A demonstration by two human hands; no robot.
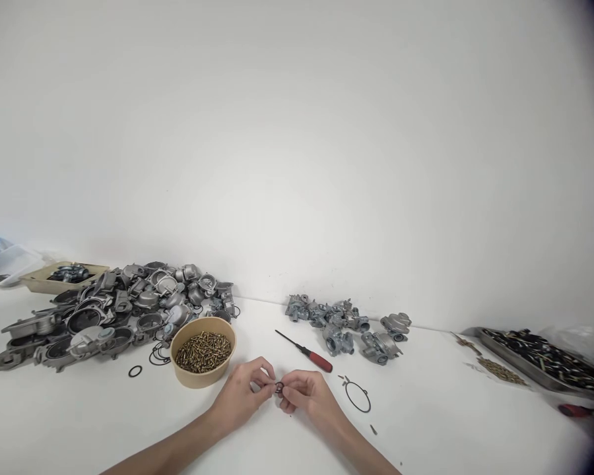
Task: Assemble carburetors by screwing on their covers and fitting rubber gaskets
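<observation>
Head view, taking the small ring as the middle of my dial and 12 as straight away from me: I have both hands close together, with the left hand at its 9 and the right hand at its 3. Each is pinched on the ring with thumb and fingers, just above the white surface.

At 10 I see the bowl, full of brass screws, and beyond it a wide heap of grey castings. Farther along that line sits the yellow tray, with metal parts in it. A loose black ring lies flat at 9.

At 1 I have the screwdriver, its red handle toward me, and past it the carburetor bodies; two more metal units rest at 2. Close by at 3 is the large ring. Well apart at 3 are a brass pile, the metal tray of dark parts and a second red handle.
</observation>
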